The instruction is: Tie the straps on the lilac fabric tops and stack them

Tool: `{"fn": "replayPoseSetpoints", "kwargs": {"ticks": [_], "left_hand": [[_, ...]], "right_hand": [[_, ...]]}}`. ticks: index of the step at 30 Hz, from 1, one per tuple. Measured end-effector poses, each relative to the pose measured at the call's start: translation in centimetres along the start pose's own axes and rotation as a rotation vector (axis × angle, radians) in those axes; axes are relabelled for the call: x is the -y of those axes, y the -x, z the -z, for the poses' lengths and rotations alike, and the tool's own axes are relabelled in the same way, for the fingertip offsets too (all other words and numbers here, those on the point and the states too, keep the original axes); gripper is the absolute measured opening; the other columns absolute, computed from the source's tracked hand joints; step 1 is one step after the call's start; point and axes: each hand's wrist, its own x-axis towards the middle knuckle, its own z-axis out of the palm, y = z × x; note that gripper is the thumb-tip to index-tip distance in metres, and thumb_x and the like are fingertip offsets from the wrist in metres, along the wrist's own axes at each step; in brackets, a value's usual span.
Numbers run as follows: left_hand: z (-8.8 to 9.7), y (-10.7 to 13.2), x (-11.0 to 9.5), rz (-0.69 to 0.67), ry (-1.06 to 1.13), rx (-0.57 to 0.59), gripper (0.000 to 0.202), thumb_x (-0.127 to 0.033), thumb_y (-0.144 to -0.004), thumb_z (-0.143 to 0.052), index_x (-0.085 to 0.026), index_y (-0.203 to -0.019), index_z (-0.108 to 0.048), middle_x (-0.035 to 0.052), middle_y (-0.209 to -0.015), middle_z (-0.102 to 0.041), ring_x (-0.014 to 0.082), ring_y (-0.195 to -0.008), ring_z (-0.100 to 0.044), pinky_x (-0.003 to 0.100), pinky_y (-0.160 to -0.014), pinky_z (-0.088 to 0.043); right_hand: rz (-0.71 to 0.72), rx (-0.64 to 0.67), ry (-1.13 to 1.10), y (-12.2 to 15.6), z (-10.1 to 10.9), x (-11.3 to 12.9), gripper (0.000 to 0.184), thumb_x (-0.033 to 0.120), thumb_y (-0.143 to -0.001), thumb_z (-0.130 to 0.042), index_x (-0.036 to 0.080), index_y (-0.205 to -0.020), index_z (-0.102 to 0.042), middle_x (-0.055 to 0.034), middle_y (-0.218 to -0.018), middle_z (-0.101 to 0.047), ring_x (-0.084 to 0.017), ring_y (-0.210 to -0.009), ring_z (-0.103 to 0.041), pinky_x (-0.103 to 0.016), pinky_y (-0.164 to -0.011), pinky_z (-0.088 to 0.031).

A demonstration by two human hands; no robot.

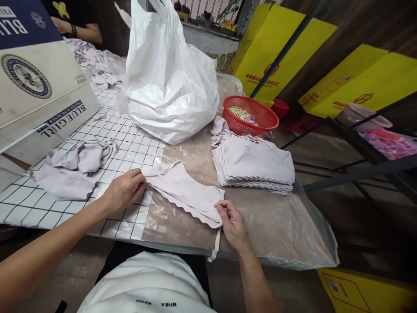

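Observation:
A pale lilac cloth garment piece [185,191] with a scalloped lower edge is stretched out low over the table. My left hand [125,189] pinches its left end. At the right end, my right hand [232,221] grips the corner between thumb and fingers, and a narrow strap dangles below it past the table edge. Just beyond my right hand lies a neat stack of matching garment pieces [256,161], their wavy edges facing me. Left of my left hand, a crumpled heap of the same lilac cloth [74,167] rests on the checked cover.
A full white plastic bag [171,82] stands at the back of the table. Beside it is a red mesh basket [233,121] with stringy bits inside. A cardboard box [48,100] borders the left. A co-worker's arm [86,33] shows behind; yellow boxes [286,43] stand at right.

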Motion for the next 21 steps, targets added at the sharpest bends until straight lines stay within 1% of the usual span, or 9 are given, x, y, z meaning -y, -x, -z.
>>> {"fn": "replayPoseSetpoints", "kwargs": {"ticks": [2,4,6,9,11,13,15,17,21], "left_hand": [[1.0,0.6,-0.5,0.04,0.096,0.03,0.023,-0.03,-0.093,-0.041,-0.019,-0.081,-0.058,0.0024,-0.079,-0.058,0.0127,-0.061,-0.051,0.025,-0.056,-0.04],[2.2,1.6,-0.9,0.093,0.174,0.066,0.024,-0.034,-0.092,-0.043,-0.02,-0.08,-0.058,0.0012,-0.076,-0.057,0.0117,-0.058,-0.05,0.025,-0.055,-0.041],[3.3,2.9,-1.2,0.143,0.212,0.078,0.027,-0.039,-0.091,-0.045,-0.02,-0.078,-0.059,0.0015,-0.075,-0.058,0.0126,-0.059,-0.051,0.025,-0.055,-0.041],[3.9,5.6,-2.1,0.232,0.255,0.026,0.028,-0.043,-0.09,-0.044,-0.021,-0.08,-0.057,0.0034,-0.081,-0.061,0.0146,-0.064,-0.054,0.026,-0.056,-0.043],[3.3,7.2,-3.0,0.359,0.298,-0.009,0.027,-0.044,-0.09,-0.041,-0.021,-0.084,-0.054,0.003,-0.079,-0.063,0.0161,-0.065,-0.057,0.027,-0.057,-0.045],[2.2,8.5,-3.9,0.522,0.357,0.01,0.025,-0.044,-0.091,-0.038,-0.022,-0.086,-0.049,0.0008,-0.071,-0.062,0.0175,-0.063,-0.06,0.029,-0.058,-0.046],[0.9,9.1,-4.9,0.628,0.362,0.04,0.017,-0.039,-0.09,-0.038,-0.024,-0.086,-0.044,-0.0011,-0.065,-0.061,0.0188,-0.061,-0.061,0.03,-0.059,-0.046],[-0.2,9.3,-5.7,0.646,0.258,0.033,0.006,-0.03,-0.086,-0.044,-0.024,-0.086,-0.042,-0.0011,-0.065,-0.061,0.0199,-0.062,-0.062,0.03,-0.06,-0.045],[-1.5,9.2,-6.3,0.58,-0.008,-0.037,0.015,-0.017,-0.075,-0.05,-0.024,-0.087,-0.045,0.0016,-0.075,-0.064,0.021,-0.065,-0.062,0.03,-0.06,-0.043]], "right_hand": [[0.02,0.108,0.023,0.2,0.6,0.8,0.027,0.047,-0.085,-0.061,0.02,-0.088,-0.058,0.0034,-0.066,-0.051,-0.013,-0.058,-0.047,-0.024,-0.053,-0.039],[0.057,0.168,0.117,0.6,1.1,1.6,0.022,0.038,-0.079,-0.067,0.021,-0.09,-0.059,0.0049,-0.065,-0.048,-0.013,-0.058,-0.047,-0.024,-0.055,-0.038],[0.116,0.162,0.256,1.1,1.4,2.4,0.013,0.023,-0.078,-0.06,0.022,-0.091,-0.06,0.005,-0.064,-0.047,-0.013,-0.058,-0.047,-0.025,-0.057,-0.039],[0.236,0.094,0.416,2.2,1.3,3.2,0.025,0.007,-0.072,-0.048,0.022,-0.089,-0.059,0.0013,-0.071,-0.051,-0.015,-0.063,-0.051,-0.026,-0.06,-0.041],[0.304,0.05,0.476,3.1,1.1,3.6,0.029,0.004,-0.072,-0.046,0.022,-0.089,-0.06,-0.003,-0.081,-0.056,-0.018,-0.072,-0.056,-0.029,-0.065,-0.045],[0.346,0.0,0.512,4.0,0.8,3.9,0.03,0.004,-0.076,-0.047,0.023,-0.092,-0.063,-0.0059,-0.089,-0.058,-0.021,-0.081,-0.059,-0.032,-0.071,-0.048],[0.355,-0.045,0.54,4.9,0.7,3.9,0.028,0.007,-0.081,-0.049,0.024,-0.096,-0.065,-0.0068,-0.091,-0.057,-0.023,-0.083,-0.06,-0.033,-0.072,-0.049],[0.341,-0.078,0.575,5.7,0.6,3.6,0.025,0.011,-0.083,-0.05,0.024,-0.098,-0.066,-0.0069,-0.091,-0.058,-0.023,-0.082,-0.06,-0.034,-0.071,-0.049],[0.274,-0.118,0.649,6.9,0.4,2.3,0.023,0.012,-0.082,-0.05,0.023,-0.094,-0.067,-0.0065,-0.087,-0.06,-0.022,-0.074,-0.06,-0.033,-0.064,-0.048]]}}
